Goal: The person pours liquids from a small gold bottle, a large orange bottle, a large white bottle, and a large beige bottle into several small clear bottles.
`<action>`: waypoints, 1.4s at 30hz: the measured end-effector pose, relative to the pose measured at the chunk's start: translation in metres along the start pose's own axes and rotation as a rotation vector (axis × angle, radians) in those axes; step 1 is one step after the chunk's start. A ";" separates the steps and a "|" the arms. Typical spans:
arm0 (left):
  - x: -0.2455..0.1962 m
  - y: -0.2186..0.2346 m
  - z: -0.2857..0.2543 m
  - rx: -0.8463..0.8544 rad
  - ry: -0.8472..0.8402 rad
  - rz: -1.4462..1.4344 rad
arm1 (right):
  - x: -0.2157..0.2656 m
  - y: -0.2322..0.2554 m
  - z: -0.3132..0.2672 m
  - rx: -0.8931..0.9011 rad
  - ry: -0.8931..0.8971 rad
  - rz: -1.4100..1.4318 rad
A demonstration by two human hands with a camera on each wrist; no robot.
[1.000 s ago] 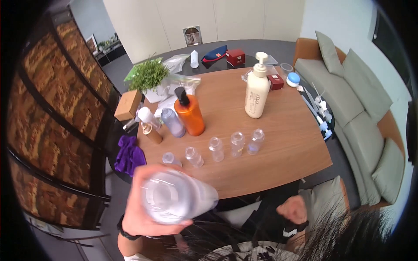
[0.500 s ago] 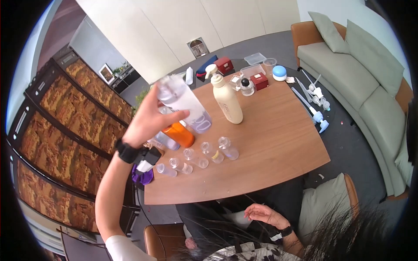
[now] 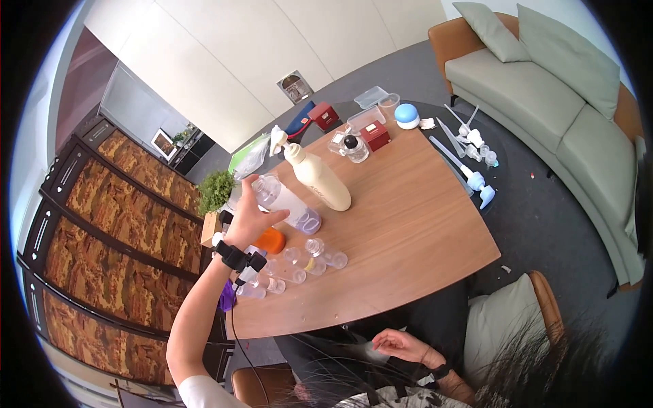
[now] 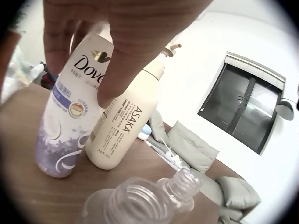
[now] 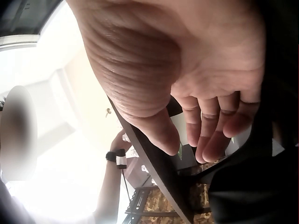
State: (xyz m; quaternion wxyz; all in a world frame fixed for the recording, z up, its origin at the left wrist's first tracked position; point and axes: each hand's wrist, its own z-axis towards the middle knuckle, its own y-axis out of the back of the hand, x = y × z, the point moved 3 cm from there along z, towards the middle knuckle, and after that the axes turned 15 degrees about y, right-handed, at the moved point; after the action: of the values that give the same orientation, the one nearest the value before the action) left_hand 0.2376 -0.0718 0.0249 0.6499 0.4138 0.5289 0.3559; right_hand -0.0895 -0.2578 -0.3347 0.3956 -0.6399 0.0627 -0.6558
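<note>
My left hand (image 3: 250,219) grips the upper part of a Dove bottle (image 4: 70,112), white with a purple lower end, the thumb across its front. The bottle's base is at the tabletop, just beside a cream ASAKA pump bottle (image 3: 323,183). An orange bottle (image 3: 272,241) is partly hidden behind the hand and the Dove bottle. Several small clear bottles (image 3: 333,258) stand in a row nearer the front edge, some overlapped by the left wrist. Over the lap, below the table edge, my right hand (image 3: 401,345) hangs with loosely curled fingers and nothing in it.
A glass bottle with a black cap (image 3: 356,148), red boxes (image 3: 375,135) and a blue-lidded jar (image 3: 407,115) stand at the far side. Loose pump heads (image 3: 479,183) lie at the right. A potted plant (image 3: 215,192) is at the left, and a cable hangs from my left wrist.
My left hand has carried the Dove bottle from close to the camera out over the table and down beside the pump bottle. The right hand stays over the lap. The head view has turned.
</note>
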 end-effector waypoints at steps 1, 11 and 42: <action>0.007 -0.002 0.002 -0.010 -0.011 0.005 | 0.000 0.000 -0.001 -0.003 -0.008 -0.004; 0.007 0.004 -0.017 -0.087 0.015 -0.059 | 0.008 -0.001 0.000 0.034 -0.005 -0.119; 0.157 -0.151 -0.316 0.804 -0.557 0.242 | 0.376 0.170 0.054 -0.808 -0.023 -1.530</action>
State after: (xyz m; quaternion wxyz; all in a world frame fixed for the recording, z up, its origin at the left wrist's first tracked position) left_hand -0.0392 0.0598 -0.2055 0.5096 0.7691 0.3788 0.0730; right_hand 0.0825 -0.5759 -0.1286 -0.4115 -0.6045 -0.1611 -0.6627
